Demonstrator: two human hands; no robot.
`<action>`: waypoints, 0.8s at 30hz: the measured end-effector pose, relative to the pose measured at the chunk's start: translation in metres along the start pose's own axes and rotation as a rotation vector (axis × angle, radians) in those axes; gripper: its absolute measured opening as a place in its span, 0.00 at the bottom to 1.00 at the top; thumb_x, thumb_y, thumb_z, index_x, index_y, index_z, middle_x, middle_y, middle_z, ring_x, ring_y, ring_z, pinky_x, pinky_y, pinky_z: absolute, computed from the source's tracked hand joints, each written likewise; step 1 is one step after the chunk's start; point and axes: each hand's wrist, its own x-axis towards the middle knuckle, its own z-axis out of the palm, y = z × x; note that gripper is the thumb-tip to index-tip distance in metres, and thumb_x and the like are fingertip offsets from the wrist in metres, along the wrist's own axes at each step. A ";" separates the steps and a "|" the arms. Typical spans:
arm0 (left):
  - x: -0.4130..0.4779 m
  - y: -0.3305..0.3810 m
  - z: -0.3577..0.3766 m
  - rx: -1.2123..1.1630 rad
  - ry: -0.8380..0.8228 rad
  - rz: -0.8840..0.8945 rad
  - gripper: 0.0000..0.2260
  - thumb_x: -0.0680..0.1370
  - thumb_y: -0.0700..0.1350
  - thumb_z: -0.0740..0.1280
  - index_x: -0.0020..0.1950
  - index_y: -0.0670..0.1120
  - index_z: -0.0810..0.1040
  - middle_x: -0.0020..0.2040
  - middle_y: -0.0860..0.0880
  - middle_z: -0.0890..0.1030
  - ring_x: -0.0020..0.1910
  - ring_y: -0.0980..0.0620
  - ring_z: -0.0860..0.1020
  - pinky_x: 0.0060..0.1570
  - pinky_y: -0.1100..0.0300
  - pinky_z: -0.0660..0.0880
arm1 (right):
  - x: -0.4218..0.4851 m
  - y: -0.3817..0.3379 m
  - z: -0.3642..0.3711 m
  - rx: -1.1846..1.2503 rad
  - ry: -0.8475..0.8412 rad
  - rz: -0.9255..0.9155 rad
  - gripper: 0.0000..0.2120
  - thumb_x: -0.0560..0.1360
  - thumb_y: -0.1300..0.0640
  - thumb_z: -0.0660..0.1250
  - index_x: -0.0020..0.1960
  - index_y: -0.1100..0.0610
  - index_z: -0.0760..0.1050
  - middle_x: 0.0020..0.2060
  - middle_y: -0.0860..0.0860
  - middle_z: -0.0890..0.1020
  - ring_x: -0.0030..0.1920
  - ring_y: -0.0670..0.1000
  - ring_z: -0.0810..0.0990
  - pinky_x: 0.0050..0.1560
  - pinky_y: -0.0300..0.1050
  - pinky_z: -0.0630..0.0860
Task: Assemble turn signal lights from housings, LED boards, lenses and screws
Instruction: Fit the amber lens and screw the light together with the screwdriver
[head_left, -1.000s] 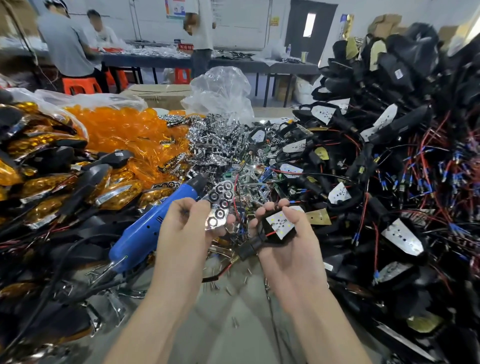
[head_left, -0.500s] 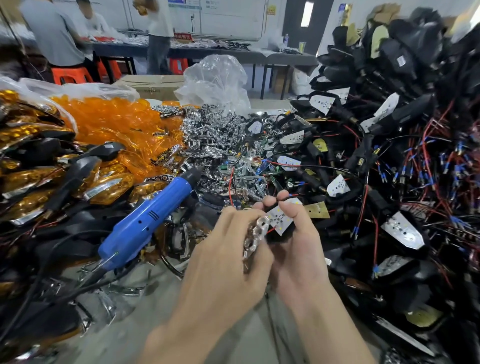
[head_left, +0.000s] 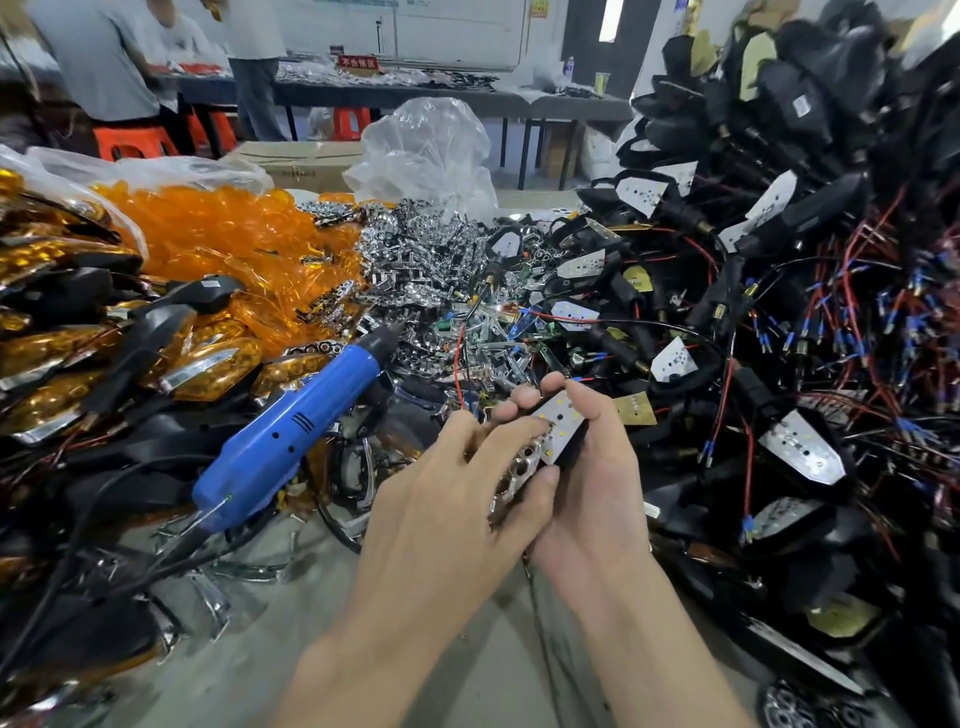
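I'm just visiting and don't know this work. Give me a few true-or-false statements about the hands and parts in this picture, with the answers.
1. The blue screwdriver lies on the pile with no hand on it. True.
2. The right hand holds a black housing with a white LED board in it. True.
3. The left hand holds nothing. False: it grips a chrome reflector against the board.
4. The orange lenses are heaped on the right side. False: they are on the left, behind the screwdriver.
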 end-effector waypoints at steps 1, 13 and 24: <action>0.000 0.000 0.000 0.008 -0.001 0.002 0.14 0.78 0.58 0.62 0.62 0.59 0.78 0.44 0.54 0.71 0.37 0.55 0.74 0.30 0.65 0.66 | 0.000 0.000 0.000 0.005 0.003 0.005 0.09 0.76 0.53 0.66 0.41 0.54 0.80 0.39 0.49 0.78 0.42 0.51 0.81 0.55 0.47 0.76; -0.001 0.000 -0.001 -0.015 0.001 -0.002 0.13 0.79 0.57 0.61 0.63 0.61 0.74 0.44 0.54 0.71 0.34 0.54 0.75 0.26 0.58 0.73 | 0.001 0.002 0.000 0.003 0.037 0.024 0.06 0.74 0.53 0.69 0.40 0.53 0.81 0.39 0.49 0.78 0.40 0.50 0.80 0.54 0.46 0.77; -0.001 0.001 -0.004 -0.008 -0.032 -0.009 0.16 0.79 0.57 0.61 0.66 0.61 0.74 0.44 0.55 0.69 0.33 0.54 0.73 0.26 0.57 0.74 | 0.001 0.003 -0.001 -0.029 0.077 0.021 0.08 0.75 0.49 0.70 0.42 0.52 0.83 0.38 0.48 0.80 0.40 0.49 0.81 0.54 0.45 0.78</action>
